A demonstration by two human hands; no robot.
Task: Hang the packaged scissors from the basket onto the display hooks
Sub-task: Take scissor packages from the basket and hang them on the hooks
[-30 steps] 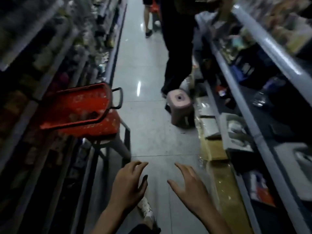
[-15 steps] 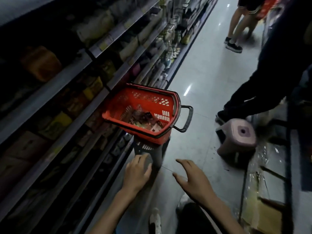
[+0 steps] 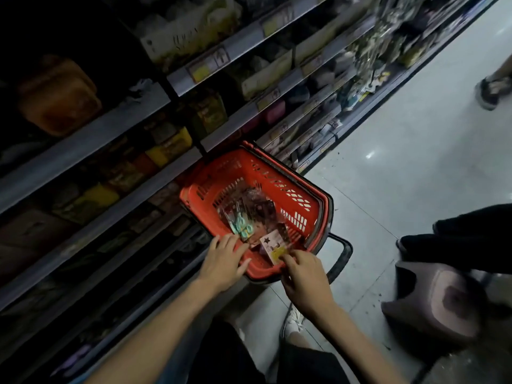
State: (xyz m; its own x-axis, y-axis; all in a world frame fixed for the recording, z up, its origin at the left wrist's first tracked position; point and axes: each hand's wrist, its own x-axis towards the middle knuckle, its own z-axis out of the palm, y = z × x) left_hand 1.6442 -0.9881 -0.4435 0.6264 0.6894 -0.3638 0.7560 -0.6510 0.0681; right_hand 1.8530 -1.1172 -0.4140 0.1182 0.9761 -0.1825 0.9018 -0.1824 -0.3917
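basket (image 3: 299,195) top open | shelves (image 3: 116,134) left | stool (image 3: 435,297) right

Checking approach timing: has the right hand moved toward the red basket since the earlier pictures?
Yes. The right hand has reached forward to the near rim of the red basket, fingers on a package there; earlier it hovered short of the basket.

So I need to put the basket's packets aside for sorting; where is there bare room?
Bare floor lies right of the red basket, up to the stool. The shelves on the left are packed. Inside the basket, packets fill the near end, where the left hand and right hand are.
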